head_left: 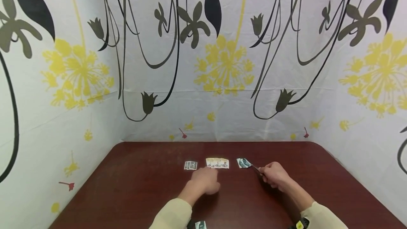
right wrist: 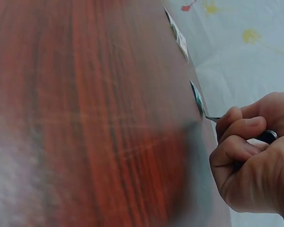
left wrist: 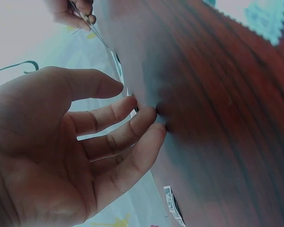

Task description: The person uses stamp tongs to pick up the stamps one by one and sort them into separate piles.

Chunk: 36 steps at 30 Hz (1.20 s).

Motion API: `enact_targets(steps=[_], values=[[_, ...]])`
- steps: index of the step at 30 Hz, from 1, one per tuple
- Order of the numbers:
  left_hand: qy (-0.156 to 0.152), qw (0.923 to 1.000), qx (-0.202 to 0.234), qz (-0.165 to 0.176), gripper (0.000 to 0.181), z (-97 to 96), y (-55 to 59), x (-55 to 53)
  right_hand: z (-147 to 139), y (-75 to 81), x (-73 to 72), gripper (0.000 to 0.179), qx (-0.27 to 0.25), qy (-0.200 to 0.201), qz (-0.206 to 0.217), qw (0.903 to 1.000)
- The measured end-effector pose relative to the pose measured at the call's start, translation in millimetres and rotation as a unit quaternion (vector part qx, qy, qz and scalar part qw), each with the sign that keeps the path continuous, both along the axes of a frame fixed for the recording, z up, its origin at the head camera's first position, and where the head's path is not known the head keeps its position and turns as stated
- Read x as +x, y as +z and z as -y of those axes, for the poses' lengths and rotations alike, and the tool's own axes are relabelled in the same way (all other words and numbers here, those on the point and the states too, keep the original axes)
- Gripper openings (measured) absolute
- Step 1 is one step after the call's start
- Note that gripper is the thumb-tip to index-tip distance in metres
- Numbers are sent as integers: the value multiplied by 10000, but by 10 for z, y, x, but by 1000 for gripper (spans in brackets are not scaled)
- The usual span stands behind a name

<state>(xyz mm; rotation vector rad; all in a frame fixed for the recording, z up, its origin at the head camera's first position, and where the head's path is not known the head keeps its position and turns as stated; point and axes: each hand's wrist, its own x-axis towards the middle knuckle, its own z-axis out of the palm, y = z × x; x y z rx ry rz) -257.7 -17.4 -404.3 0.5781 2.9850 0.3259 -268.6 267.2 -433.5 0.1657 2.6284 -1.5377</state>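
Note:
My right hand grips dark tweezers, whose tips meet the right edge of a group of teal-and-white postage stamps. In the right wrist view the fingers are curled tightly round the tweezers. My left hand is just in front of a row of yellow-and-white stamps. Its fingers are loosely bent and hold nothing in the left wrist view, with fingertips at or very near the tabletop. To its left lie overlapping black-and-white stamps.
Another teal stamp lies at the near edge of the head view, beside the left sleeve. The dark red wooden table backs onto a white flowered cloth, which also hangs at both sides.

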Motion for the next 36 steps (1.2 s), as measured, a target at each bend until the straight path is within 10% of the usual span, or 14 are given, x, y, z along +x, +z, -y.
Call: enact_targets(steps=[16,29,36], values=[[-492,9983,282,163,32,400,-3,207,-22,92,194,33,256,109,161,9995],[-1056,9883,671,876,26,673,59,534,-30,132,241,31,55,1626,199,9865],[-870,9952,-122,436,51,699,75,761,118,144,320,32,-207,2170,399,9751]])
